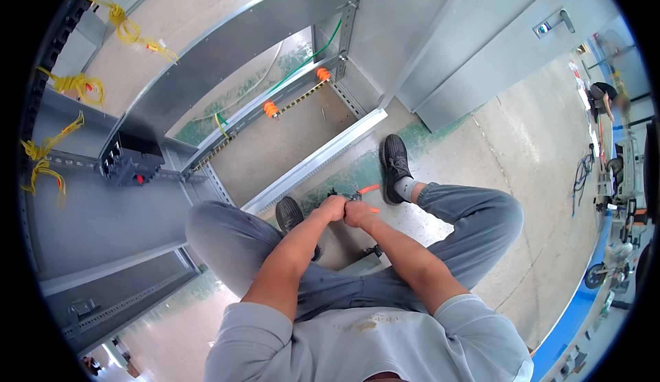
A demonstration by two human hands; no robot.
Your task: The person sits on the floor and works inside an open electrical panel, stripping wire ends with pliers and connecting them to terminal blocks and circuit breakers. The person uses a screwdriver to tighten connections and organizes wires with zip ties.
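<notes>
I squat on the floor with both forearms reaching forward between my knees. My left hand [333, 208] and my right hand [358, 213] are closed side by side on a small hand tool with orange handles [370, 189]. One orange handle sticks out above my right hand and another short orange piece shows to its right. The tool's dark head pokes out just above my knuckles. What it grips is too small to make out. My black shoes [394, 165] rest on the concrete floor on either side of the hands.
An open grey metal cabinet [275, 25] stands in front, with a perforated rail carrying orange insulators [271, 109], green wire, a black breaker block [130, 162] and yellow wire bundles [127, 30]. A small dark object [372, 250] lies under my arms. Another person [603, 98] stands far right by equipment.
</notes>
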